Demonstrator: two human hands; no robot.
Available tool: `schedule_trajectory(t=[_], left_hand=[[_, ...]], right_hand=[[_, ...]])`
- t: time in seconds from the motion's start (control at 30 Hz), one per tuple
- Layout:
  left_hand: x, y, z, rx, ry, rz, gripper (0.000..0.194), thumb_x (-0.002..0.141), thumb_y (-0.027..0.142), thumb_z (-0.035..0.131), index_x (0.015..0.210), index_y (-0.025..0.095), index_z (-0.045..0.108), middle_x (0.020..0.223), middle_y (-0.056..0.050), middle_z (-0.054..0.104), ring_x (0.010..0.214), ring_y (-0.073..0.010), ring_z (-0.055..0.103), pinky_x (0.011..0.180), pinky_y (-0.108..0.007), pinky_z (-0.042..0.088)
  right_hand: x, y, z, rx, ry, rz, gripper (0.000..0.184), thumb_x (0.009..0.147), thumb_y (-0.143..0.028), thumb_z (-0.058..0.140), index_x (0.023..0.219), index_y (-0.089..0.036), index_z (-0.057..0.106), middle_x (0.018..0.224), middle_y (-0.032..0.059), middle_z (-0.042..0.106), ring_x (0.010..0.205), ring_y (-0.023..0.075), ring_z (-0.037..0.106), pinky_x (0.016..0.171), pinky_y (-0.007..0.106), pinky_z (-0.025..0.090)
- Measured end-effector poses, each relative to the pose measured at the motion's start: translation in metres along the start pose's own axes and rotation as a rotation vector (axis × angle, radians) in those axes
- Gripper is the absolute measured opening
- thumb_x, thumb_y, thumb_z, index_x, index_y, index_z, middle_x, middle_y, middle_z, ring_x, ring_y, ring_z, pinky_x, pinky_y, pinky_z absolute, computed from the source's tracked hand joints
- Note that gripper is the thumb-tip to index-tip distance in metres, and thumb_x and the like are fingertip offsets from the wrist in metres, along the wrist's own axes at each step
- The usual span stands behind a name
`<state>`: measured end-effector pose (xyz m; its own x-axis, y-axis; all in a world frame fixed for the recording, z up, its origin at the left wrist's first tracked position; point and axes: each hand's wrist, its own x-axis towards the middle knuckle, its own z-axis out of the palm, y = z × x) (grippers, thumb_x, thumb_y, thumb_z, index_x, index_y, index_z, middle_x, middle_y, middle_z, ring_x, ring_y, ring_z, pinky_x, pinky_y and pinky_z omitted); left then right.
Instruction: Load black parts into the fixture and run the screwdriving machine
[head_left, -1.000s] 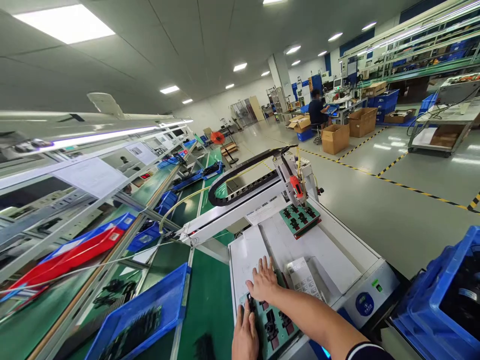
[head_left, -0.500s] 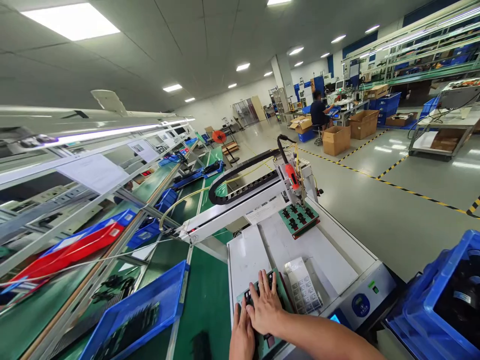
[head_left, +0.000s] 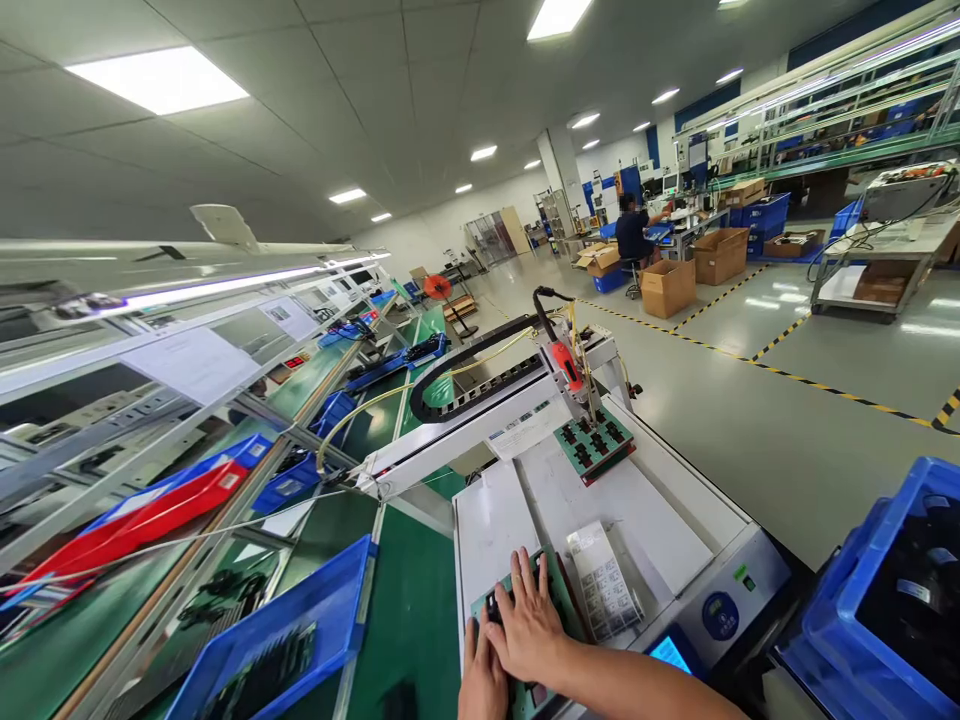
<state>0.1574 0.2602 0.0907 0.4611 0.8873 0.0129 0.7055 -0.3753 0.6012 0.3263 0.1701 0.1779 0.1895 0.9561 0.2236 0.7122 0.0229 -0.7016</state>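
My right hand (head_left: 529, 628) lies flat with its fingers stretched over a green fixture plate (head_left: 559, 592) at the near end of a white machine bed. Beside it, my left hand (head_left: 482, 675) rests at the fixture's left side, fingers extended and close to the right hand's thumb. Black parts sit in the fixture under the fingers, mostly hidden. To the right of the hands is a sheet of printed labels (head_left: 606, 590). Farther back on the bed, a second green fixture (head_left: 594, 445) carries several black parts beneath a red screwdriver head (head_left: 568, 366).
A gantry beam (head_left: 465, 420) with a black cable chain crosses the bed. On the left stands a blue tray (head_left: 349, 610) on the green bench. A blue crate (head_left: 847, 600) of black parts is at right. A person (head_left: 634, 235) sits in the distance.
The red screwdriver head has shifted slightly left over the far fixture. Both hands stay on the near fixture, with only a small shift of the right fingers. The view has tilted a little.
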Motion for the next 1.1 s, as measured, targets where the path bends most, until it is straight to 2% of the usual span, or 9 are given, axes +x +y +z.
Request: schedule_trajectory(t=[0.17, 0.33, 0.47, 0.57, 0.93, 1.1], left_hand=[[0.002, -0.008, 0.002, -0.035, 0.007, 0.016, 0.062, 0.102, 0.038, 0.031, 0.158, 0.012, 0.041, 0.171, -0.01, 0.033, 0.162, -0.0251, 0.013, 0.133, -0.043, 0.023], [0.001, 0.001, 0.003, -0.008, 0.045, 0.014, 0.059, 0.101, 0.036, 0.033, 0.153, 0.015, 0.049, 0.168, -0.01, 0.039, 0.161, -0.0247, 0.019, 0.132, -0.042, 0.025], [-0.002, 0.009, 0.0, -0.031, 0.048, -0.004, 0.061, 0.103, 0.039, 0.03, 0.155, 0.012, 0.046, 0.169, -0.012, 0.037, 0.162, -0.0253, 0.017, 0.132, -0.044, 0.026], [-0.004, 0.013, 0.0, -0.027, 0.061, -0.003, 0.059, 0.103, 0.038, 0.031, 0.155, 0.016, 0.046, 0.168, -0.01, 0.039, 0.162, -0.024, 0.017, 0.132, -0.043, 0.026], [-0.003, 0.011, 0.001, -0.048, 0.043, -0.021, 0.065, 0.104, 0.044, 0.022, 0.158, 0.012, 0.039, 0.172, -0.012, 0.03, 0.163, -0.0256, 0.013, 0.134, -0.046, 0.021], [-0.004, 0.011, 0.0, -0.036, 0.048, -0.01, 0.064, 0.104, 0.042, 0.025, 0.157, 0.011, 0.041, 0.171, -0.014, 0.032, 0.163, -0.0265, 0.015, 0.133, -0.047, 0.023]], right_hand=[[0.001, 0.002, 0.005, -0.029, 0.006, -0.004, 0.068, 0.106, -0.055, 0.027, 0.153, -0.007, 0.042, 0.169, 0.0224, -0.012, 0.159, 0.0395, -0.015, 0.127, 0.077, 0.001], [0.002, 0.004, 0.009, -0.049, 0.009, -0.005, 0.066, 0.107, -0.054, 0.029, 0.152, -0.008, 0.043, 0.17, 0.0228, -0.012, 0.159, 0.039, -0.015, 0.128, 0.076, 0.001], [0.002, 0.003, 0.008, -0.053, 0.015, -0.003, 0.067, 0.106, -0.055, 0.028, 0.148, -0.006, 0.047, 0.169, 0.026, -0.009, 0.159, 0.0393, -0.014, 0.128, 0.075, 0.001], [0.001, 0.002, 0.006, -0.051, 0.014, 0.004, 0.067, 0.106, -0.055, 0.028, 0.146, -0.005, 0.048, 0.169, 0.0269, -0.007, 0.159, 0.0391, -0.014, 0.128, 0.074, 0.001], [0.003, 0.002, 0.008, -0.034, 0.003, 0.021, 0.072, 0.106, -0.058, 0.023, 0.143, -0.003, 0.051, 0.17, 0.0285, -0.003, 0.16, 0.0378, -0.014, 0.129, 0.073, 0.0], [0.003, 0.004, 0.015, -0.063, 0.008, 0.019, 0.07, 0.106, -0.057, 0.024, 0.143, -0.003, 0.05, 0.17, 0.027, -0.003, 0.16, 0.0377, -0.014, 0.129, 0.073, -0.001]])
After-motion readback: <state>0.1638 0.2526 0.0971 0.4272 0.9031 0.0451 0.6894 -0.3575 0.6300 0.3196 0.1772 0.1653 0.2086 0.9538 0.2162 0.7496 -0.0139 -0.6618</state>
